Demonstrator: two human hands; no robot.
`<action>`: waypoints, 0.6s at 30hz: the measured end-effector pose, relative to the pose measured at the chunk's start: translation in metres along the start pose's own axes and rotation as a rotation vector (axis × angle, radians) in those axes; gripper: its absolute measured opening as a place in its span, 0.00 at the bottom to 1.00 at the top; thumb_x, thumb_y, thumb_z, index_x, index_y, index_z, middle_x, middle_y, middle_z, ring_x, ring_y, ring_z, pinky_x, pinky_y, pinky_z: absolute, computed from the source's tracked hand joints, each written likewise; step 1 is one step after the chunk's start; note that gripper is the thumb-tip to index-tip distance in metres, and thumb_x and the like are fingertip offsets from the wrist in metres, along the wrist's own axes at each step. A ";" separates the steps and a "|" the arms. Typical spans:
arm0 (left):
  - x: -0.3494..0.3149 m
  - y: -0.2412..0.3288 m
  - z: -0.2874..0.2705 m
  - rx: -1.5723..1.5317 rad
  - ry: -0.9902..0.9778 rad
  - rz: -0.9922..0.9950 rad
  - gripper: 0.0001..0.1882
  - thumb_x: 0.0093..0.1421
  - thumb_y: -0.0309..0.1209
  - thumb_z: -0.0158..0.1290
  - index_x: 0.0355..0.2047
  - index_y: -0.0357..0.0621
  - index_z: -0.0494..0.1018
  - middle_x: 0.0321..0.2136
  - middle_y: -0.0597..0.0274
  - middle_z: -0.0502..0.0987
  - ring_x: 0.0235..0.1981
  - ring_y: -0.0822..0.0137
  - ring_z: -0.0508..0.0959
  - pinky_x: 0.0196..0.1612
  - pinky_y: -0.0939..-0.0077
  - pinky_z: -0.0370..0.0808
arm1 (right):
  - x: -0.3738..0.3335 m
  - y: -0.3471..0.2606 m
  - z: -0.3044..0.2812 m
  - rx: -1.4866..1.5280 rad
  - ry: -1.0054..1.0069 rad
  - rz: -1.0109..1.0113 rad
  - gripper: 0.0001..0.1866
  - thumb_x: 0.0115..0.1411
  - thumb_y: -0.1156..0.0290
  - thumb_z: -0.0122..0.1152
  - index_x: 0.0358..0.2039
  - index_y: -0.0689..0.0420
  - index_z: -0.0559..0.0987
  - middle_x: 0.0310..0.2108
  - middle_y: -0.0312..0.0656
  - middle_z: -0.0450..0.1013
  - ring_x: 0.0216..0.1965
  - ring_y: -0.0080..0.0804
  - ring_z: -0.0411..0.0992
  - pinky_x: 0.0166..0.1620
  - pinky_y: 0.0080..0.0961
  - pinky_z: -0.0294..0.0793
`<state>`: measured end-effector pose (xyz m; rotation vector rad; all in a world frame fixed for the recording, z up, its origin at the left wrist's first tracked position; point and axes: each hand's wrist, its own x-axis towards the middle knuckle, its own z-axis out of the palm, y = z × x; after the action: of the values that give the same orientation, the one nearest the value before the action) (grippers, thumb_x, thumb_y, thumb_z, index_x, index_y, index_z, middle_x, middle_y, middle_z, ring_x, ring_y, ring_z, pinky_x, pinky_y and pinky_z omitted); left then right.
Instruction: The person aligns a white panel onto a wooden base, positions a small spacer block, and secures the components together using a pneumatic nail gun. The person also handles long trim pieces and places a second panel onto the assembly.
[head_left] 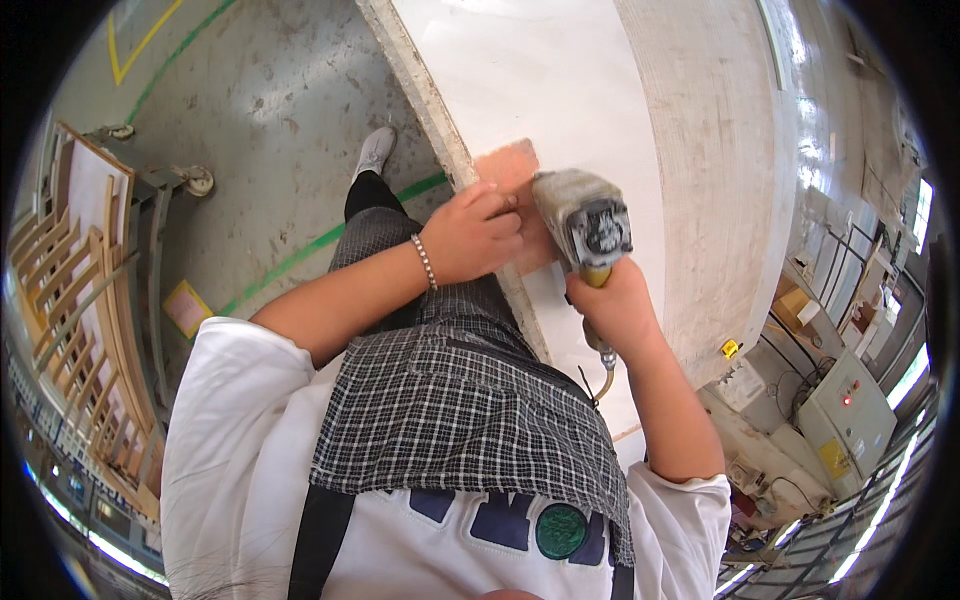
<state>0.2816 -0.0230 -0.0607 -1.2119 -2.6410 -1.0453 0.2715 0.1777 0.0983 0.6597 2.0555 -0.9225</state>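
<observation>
My right hand (612,300) is wrapped around the handle of an air nail gun or stapler (582,205), a worn grey-and-black tool with a hose fitting (606,362) at its lower end. The tool's head stands over a pinkish-orange flat piece (508,166) at the edge of a large white panel (560,90). Over that same piece lies my left hand (478,232), its fingers curled and pressed together beside the tool. What the fingertips pinch, if anything, is hidden. The tool's nose cannot be seen from above.
Beyond the white panel runs a pale wood-grained surface (700,190) with a small yellow tape measure (730,349) near its edge. A slatted wooden rack (75,290) and a wheeled cart (165,185) stand left. At right is a control box (850,415) with a red light.
</observation>
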 end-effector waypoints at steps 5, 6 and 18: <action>-0.006 0.040 0.020 -0.053 -0.049 0.065 0.09 0.52 0.38 0.58 0.32 0.55 0.73 0.38 0.71 0.73 0.52 0.64 0.71 0.61 0.59 0.63 | -0.021 0.041 -0.004 -0.093 -0.031 0.072 0.16 0.52 0.73 0.59 0.42 0.64 0.74 0.28 0.47 0.76 0.28 0.32 0.73 0.35 0.30 0.75; -0.007 0.046 0.024 -0.049 -0.052 0.077 0.09 0.52 0.38 0.58 0.32 0.55 0.73 0.38 0.71 0.73 0.52 0.64 0.71 0.61 0.59 0.63 | -0.025 0.050 -0.006 -0.146 -0.013 0.020 0.17 0.52 0.73 0.60 0.43 0.64 0.73 0.29 0.47 0.76 0.29 0.32 0.73 0.35 0.30 0.75; -0.019 0.121 0.069 -0.066 -0.105 0.117 0.11 0.50 0.39 0.59 0.32 0.55 0.73 0.39 0.70 0.73 0.49 0.64 0.71 0.56 0.61 0.65 | -0.069 0.134 -0.022 -0.026 -0.026 0.103 0.17 0.51 0.74 0.60 0.42 0.63 0.73 0.29 0.48 0.77 0.30 0.35 0.75 0.37 0.29 0.75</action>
<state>0.3928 0.0616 -0.0522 -1.4540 -2.5917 -1.0853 0.3945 0.2658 0.1126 0.7289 1.9875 -0.8399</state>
